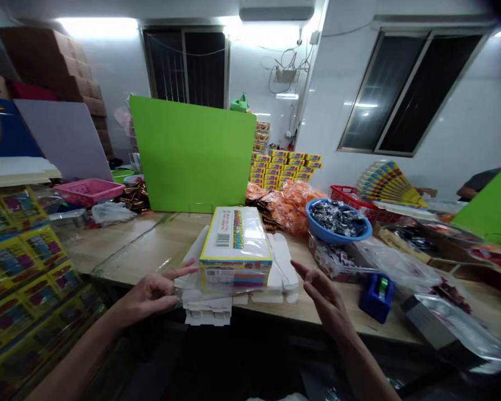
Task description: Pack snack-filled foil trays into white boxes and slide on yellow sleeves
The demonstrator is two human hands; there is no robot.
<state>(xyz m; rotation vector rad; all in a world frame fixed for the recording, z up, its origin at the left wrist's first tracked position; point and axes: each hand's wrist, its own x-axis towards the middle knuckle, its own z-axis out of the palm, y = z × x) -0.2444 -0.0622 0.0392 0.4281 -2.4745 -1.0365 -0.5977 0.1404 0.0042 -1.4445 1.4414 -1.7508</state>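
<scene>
A long wooden table runs across a white-walled workroom, with a green board standing upright on it and stacks of yellow boxes behind. Near the table's front edge sits a yellow-edged box wrapped in clear plastic, resting on folded white card that sticks out on both sides. The left hand is just beside the box's left side, its grip open with the fingers spread, holding nothing. The right hand is raised to the right of the box, above the table, its grip also open and empty. Further right are a blue bowl of wrapped sweets and a blue tape dispenser.
</scene>
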